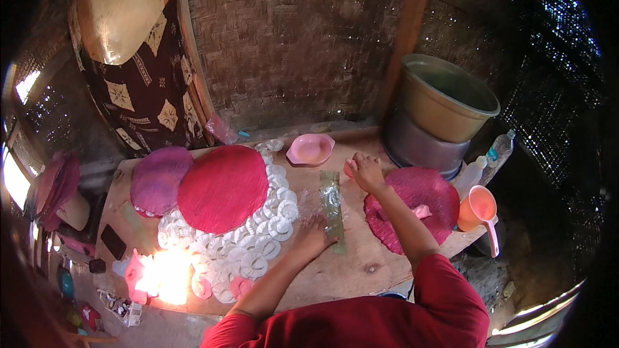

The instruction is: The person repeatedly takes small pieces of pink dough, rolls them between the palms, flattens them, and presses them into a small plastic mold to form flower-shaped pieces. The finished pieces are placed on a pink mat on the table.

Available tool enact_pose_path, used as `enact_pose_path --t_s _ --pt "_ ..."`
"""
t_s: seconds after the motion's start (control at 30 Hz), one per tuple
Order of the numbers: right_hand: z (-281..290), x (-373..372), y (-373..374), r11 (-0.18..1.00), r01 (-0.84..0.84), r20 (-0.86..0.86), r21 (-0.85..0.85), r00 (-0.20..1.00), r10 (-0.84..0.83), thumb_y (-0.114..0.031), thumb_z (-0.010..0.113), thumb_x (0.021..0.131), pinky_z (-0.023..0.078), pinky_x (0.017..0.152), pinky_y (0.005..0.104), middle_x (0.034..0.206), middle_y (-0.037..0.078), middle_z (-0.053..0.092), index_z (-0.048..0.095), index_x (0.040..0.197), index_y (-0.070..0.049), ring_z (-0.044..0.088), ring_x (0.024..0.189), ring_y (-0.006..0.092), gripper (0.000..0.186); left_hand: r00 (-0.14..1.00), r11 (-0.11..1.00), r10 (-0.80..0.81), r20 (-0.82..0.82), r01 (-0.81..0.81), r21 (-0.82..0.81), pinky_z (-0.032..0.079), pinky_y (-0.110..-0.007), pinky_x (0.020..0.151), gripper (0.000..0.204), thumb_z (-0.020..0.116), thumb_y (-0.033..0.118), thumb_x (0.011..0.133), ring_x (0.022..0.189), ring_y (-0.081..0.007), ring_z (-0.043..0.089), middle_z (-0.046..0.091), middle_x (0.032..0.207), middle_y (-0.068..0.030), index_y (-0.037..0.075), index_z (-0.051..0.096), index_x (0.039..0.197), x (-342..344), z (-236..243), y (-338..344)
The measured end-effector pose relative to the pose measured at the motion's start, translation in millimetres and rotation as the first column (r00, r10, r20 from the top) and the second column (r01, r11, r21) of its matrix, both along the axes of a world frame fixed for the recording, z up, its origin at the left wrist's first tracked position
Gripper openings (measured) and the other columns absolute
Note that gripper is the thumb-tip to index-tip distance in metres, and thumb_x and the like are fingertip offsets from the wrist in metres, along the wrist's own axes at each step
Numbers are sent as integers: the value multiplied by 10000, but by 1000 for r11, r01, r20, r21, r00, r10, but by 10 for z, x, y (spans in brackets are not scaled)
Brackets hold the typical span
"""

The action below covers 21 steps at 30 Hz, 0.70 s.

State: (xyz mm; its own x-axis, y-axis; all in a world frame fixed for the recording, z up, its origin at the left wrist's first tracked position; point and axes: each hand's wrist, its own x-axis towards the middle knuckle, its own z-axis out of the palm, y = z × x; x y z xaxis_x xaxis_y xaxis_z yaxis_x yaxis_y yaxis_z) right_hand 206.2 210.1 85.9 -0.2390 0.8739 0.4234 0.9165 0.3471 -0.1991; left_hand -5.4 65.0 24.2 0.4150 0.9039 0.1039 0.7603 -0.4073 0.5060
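My left hand (312, 236) lies on the table with its fingers stretched out, next to a greenish strip (334, 231) with clear, shiny plastic (330, 196) on it. Further off and to the right, my right hand (368, 174) has its fingers bent round a soft pink lump (349, 168), partly hidden by the hand. Under my right forearm is a round magenta disc (393, 214), bearing another pink lump (421, 211). A pink two-handled bowl (311, 149) stands beyond both hands.
Many white ring-shaped pieces (253, 259) cover the table's left side, under a large red disc (222, 188) and a purple one (158, 177). Stacked basins (445, 106), bottles (500, 148) and an orange dipper (478, 207) stand right. A phone (113, 242) lies far left.
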Motion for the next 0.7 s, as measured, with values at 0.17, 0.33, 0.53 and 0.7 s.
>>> enact_pose_path --t_s 0.17,0.33,0.53,0.7 --pt "434 -250 -535 949 -298 -301 -100 919 256 -408 417 970 378 869 477 1005 137 629 616 997 -135 576 979 328 339 -111 781 563 819 395 -483 300 -467 1093 748 426 653 903 1299 -328 420 404 1457 -148 107 409 1414 39 240 217" --pt "388 -768 -1250 772 -635 24 35 773 634 -442 461 946 296 1019 526 1341 140 465 673 1062 -150 407 1216 382 379 -450 393 714 537 892 225 500 -483 776 726 387 682 902 1176 -247 522 490 1353 -50 156 371 1401 -379 163 269" --pt "249 -865 -271 897 -438 -159 55 883 441 -591 463 899 153 1094 612 1476 189 308 617 1251 -189 226 1372 423 556 -513 695 697 501 655 -296 350 -612 1034 589 469 569 925 1305 -357 403 438 1429 -76 120 470 1306 -526 293 79" --pt "-199 -858 626 985 -161 222 -58 960 170 -732 423 834 39 1097 665 1533 205 211 570 1317 -190 44 1430 457 741 -478 629 746 464 733 -257 262 -610 1109 499 518 480 930 1320 -350 403 540 1309 -155 94 530 1245 -365 342 -118"
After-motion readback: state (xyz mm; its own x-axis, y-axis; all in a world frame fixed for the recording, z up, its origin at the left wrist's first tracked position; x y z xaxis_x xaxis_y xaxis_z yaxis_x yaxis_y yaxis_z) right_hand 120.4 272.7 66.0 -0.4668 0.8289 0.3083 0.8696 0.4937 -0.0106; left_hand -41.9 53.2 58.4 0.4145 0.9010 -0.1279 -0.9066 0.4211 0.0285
